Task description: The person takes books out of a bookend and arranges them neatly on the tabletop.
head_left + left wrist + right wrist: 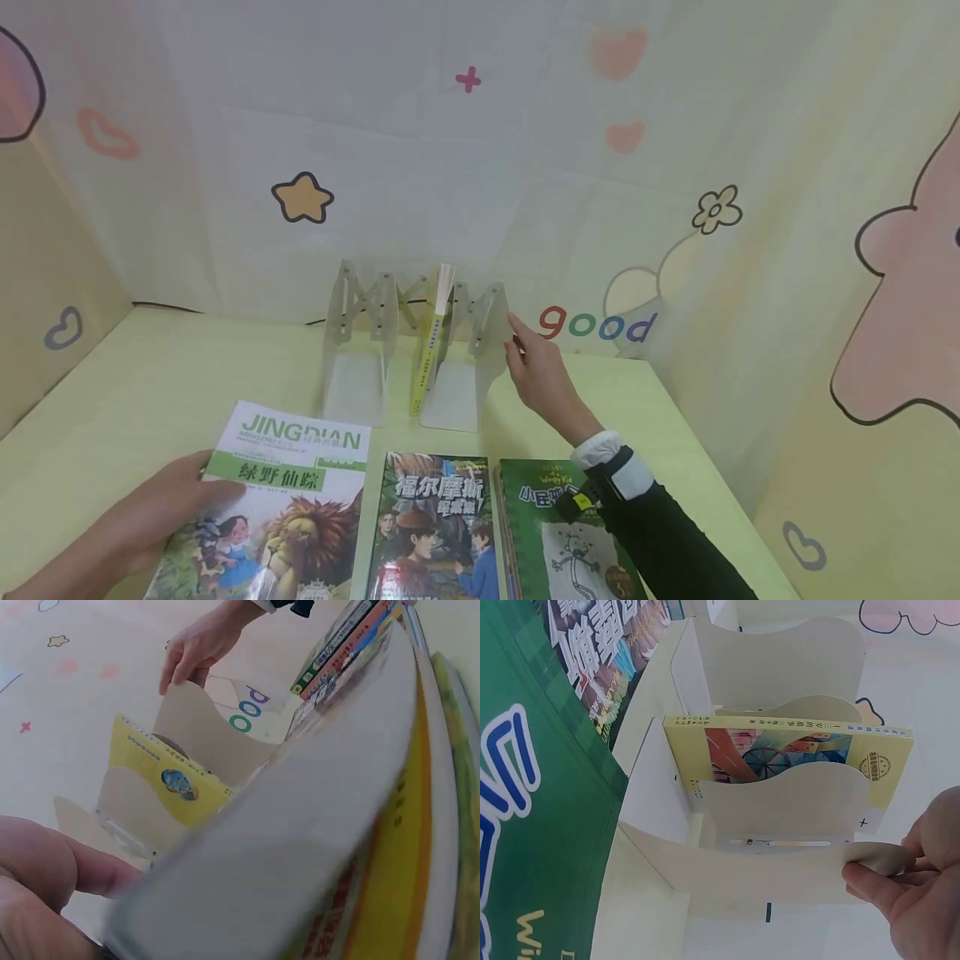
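Observation:
My left hand (176,504) grips a white and green book (292,442) by its left edge, thumb over a cover with a lion and a girl. Seen from the left wrist, the lifted book (300,802) blocks much of the view. At the back of the table, my right hand (547,379) pinches the upper edge of the rightmost panel of a beige expandable bookend (491,333). One thin yellow book (427,358) stands between the bookend's middle panels, leaning slightly. In the right wrist view, fingers (874,889) and thumb close on the panel's corner.
To the right of the held book lie a comic-style book (435,525) and a green book (555,533), the latter on a stack and partly covered by the right sleeve. A printed curtain (420,167) hangs behind the pale yellow table (217,358).

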Demonstrator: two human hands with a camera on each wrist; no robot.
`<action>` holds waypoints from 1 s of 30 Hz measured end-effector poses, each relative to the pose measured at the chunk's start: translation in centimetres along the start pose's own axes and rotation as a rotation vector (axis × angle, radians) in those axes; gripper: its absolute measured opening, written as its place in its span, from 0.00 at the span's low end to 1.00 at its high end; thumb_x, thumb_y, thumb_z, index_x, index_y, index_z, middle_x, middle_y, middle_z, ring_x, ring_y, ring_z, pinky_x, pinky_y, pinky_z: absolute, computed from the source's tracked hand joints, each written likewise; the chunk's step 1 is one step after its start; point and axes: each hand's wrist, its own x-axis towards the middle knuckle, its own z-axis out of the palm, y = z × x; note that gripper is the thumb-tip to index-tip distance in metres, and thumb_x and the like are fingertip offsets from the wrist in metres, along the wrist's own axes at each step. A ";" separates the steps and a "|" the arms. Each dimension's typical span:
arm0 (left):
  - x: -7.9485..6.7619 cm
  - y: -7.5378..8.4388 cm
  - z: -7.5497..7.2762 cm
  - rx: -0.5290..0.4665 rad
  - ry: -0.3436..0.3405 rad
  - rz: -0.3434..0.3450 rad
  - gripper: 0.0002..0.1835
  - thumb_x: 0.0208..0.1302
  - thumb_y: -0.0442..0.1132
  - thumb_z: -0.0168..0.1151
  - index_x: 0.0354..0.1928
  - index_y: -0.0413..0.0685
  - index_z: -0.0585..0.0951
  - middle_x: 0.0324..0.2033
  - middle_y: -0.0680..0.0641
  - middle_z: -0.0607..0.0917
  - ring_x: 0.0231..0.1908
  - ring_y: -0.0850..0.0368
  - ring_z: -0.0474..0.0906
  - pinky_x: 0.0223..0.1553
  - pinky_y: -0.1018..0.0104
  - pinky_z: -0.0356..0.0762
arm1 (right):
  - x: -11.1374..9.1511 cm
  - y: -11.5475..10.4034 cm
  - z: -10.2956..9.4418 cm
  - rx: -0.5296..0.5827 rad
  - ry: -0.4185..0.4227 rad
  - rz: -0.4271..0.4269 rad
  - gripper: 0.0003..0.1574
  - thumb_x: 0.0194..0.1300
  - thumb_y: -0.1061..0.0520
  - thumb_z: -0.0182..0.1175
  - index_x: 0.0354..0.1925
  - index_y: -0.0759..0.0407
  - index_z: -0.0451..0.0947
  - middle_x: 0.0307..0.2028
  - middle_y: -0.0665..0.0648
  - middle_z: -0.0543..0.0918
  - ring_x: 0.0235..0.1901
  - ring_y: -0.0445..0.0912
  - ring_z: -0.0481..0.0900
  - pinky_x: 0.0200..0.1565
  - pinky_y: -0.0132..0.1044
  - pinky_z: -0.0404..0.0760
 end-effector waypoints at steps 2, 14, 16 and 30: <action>0.1 0.1 0.0 0.107 0.069 -0.008 0.38 0.68 0.38 0.53 0.68 0.22 0.47 0.42 0.37 0.81 0.35 0.44 0.82 0.36 0.49 0.81 | 0.0 0.0 0.0 0.003 0.001 -0.001 0.33 0.71 0.60 0.52 0.69 0.70 0.61 0.54 0.67 0.78 0.41 0.50 0.81 0.43 0.36 0.81; 0.9 0.2 -1.6 0.718 0.255 0.006 0.48 0.59 0.57 0.62 0.65 0.21 0.60 0.43 0.35 0.80 0.31 0.56 0.78 0.30 0.61 0.75 | 0.0 0.0 0.1 -0.033 0.012 -0.013 0.32 0.71 0.60 0.51 0.69 0.70 0.61 0.47 0.64 0.81 0.34 0.47 0.79 0.36 0.31 0.81; 0.8 0.1 -1.6 0.740 0.254 0.000 0.48 0.59 0.58 0.62 0.65 0.22 0.60 0.41 0.38 0.80 0.30 0.57 0.77 0.29 0.61 0.74 | 0.0 0.0 0.0 -0.032 0.010 -0.012 0.32 0.71 0.60 0.51 0.69 0.70 0.61 0.48 0.65 0.81 0.34 0.47 0.79 0.37 0.31 0.81; 1.1 -0.2 -2.1 0.793 0.224 -0.020 0.49 0.60 0.59 0.60 0.66 0.21 0.60 0.40 0.39 0.80 0.33 0.56 0.76 0.31 0.60 0.74 | 0.0 -0.1 0.1 -0.025 0.014 -0.016 0.32 0.71 0.60 0.51 0.69 0.70 0.61 0.52 0.66 0.79 0.35 0.48 0.79 0.38 0.32 0.82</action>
